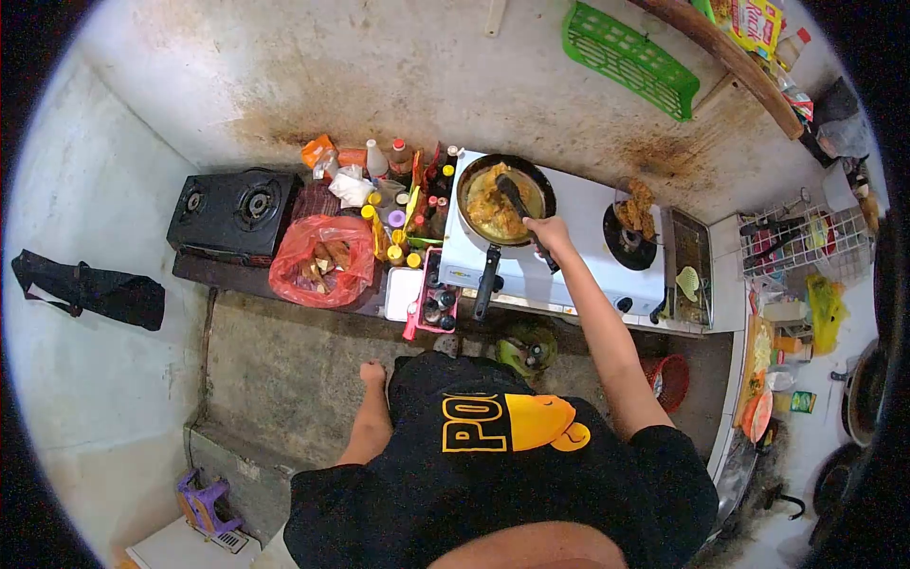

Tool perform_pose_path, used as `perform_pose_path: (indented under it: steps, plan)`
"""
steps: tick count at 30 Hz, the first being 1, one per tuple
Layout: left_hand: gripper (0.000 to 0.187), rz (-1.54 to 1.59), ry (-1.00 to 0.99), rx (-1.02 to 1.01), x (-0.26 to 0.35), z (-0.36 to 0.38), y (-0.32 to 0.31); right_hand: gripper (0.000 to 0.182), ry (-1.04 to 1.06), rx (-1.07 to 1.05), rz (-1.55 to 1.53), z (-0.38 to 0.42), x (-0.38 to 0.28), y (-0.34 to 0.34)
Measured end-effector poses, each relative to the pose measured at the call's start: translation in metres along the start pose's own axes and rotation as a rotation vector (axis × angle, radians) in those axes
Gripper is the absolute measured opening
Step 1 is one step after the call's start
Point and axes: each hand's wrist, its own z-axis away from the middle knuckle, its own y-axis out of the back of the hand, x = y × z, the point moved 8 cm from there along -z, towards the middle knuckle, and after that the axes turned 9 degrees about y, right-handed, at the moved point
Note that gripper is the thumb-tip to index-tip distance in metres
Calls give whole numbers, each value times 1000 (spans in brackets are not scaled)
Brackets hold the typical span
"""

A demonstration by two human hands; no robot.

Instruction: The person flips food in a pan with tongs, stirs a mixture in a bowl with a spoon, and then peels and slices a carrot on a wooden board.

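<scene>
My right hand [548, 236] is closed around the handle of a black spatula [513, 194], reaching over the stove. The spatula's head rests on golden-brown frying food [488, 207] in a dark frying pan [543, 180]. This pan sits on the left burner of a white two-burner stove [580, 213], its black handle [487, 282] pointing towards me. Above the right burner [626, 248], more browned fried food [637, 209] is heaped. My left hand [373, 373] hangs low by my side, fingers curled into a loose fist, with nothing showing in it.
Left of the stove stand sauce bottles [400, 156], a red plastic bag [322, 261] with brown pieces inside and a black gas stove [237, 216]. A pink basket [438, 305] holds small jars. A green rack [630, 59] hangs above; a wire dish rack [806, 242] is at right.
</scene>
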Motion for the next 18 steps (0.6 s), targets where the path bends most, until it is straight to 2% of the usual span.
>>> perform_pose_path:
  steps: [1,2,4,6,8,9,11,12,14,18]
  plan:
    - [24,18,7,0,-6,-2,3,34,46,33,222,-8,-3,4]
    - [24,35,13,-1,-11,-5,5,34,46,30,222,-12,1,3]
    - [25,16,24,19,-17,-3,12,35,262,162,594,-1,-42,10]
    - [25,0,36,39,-21,1,19,35,261,146,681,10,-62,7]
    - [25,61,77,9,-24,5,23,34,354,123,943,24,-80,-4]
    - [25,60,78,8,-23,8,25,34,353,122,944,30,-80,-8]
    - [25,95,83,-27,-21,14,24,26,532,139,1138,48,-90,-21]
    - [25,93,84,-29,-26,8,19,26,529,139,1140,49,-83,-25]
    - [26,18,27,-1,-30,-9,11,22,620,199,1404,51,-71,-38]
    - [26,-151,39,-19,-4,15,13,17,709,236,1444,63,-62,-44]
